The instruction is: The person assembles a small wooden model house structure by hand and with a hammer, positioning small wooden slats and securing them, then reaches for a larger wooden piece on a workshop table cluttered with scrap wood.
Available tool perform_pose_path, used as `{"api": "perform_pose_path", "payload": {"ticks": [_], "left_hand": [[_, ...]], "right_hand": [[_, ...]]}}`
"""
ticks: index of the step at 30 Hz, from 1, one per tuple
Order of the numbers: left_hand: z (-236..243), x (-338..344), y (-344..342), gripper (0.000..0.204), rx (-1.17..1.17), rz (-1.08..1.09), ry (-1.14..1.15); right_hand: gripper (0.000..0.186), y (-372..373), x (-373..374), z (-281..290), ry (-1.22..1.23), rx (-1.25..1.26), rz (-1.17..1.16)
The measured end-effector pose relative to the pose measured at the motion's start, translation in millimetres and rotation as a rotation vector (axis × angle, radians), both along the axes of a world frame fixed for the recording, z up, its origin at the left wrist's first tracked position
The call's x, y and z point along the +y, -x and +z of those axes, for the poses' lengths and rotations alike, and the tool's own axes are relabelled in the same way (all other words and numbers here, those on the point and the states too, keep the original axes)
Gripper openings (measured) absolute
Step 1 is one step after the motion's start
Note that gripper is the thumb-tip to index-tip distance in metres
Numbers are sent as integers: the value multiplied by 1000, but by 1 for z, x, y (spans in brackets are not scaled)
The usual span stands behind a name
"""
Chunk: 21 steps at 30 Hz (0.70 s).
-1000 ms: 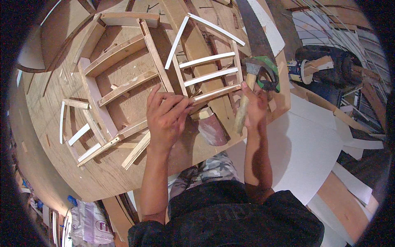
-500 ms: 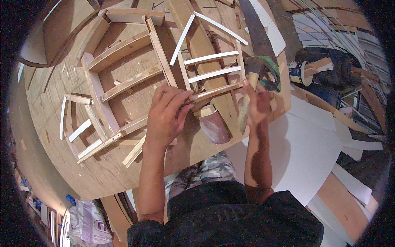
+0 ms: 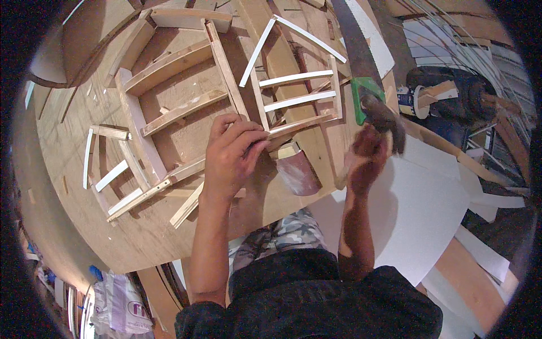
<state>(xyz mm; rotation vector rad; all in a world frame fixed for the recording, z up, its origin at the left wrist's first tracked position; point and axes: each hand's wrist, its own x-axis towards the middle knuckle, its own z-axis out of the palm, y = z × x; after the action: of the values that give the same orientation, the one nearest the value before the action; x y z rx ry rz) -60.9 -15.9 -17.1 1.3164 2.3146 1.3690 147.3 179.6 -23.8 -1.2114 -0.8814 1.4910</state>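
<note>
My left hand [image 3: 231, 155] is closed in a pinch at the lower left corner of a small wooden frame [image 3: 302, 121]. What lies between its fingertips is hidden. That frame has white-faced strips across it and a peaked top. In my right hand [image 3: 366, 155] is a hammer [image 3: 389, 120], raised beside the frame's right side and blurred by motion. Left of the small frame lies a larger wooden frame [image 3: 135, 116] with curved crosspieces. Just below my left fingertips is a sanding block [image 3: 298, 174] wrapped in worn reddish sandpaper.
Everything lies on a plywood board [image 3: 141, 248]. A third small frame [image 3: 113, 175] is at the left. Behind the hammer shows a green object [image 3: 357, 101]. A saw blade [image 3: 370, 39] lies at the far right, a can [image 3: 415, 101] farther right. White sheets [image 3: 418, 198] spread beside the board.
My right hand has lifted the hammer, its head moving right and nearer me, away from the green object. My left hand stays at the frame's corner. The view has shifted slightly.
</note>
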Motion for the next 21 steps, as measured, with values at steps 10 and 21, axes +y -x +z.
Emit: {"api": "perform_pose_path", "payload": {"ticks": [10,21], "left_hand": [[-5,-3,-3,20,4,44,-45],[-8,-6,-4,22,-8,51,-100]], "right_hand": [[30,6,-99,72,-332,-835,1013],[50,1,-102,37,-555,-745,1037]]}}
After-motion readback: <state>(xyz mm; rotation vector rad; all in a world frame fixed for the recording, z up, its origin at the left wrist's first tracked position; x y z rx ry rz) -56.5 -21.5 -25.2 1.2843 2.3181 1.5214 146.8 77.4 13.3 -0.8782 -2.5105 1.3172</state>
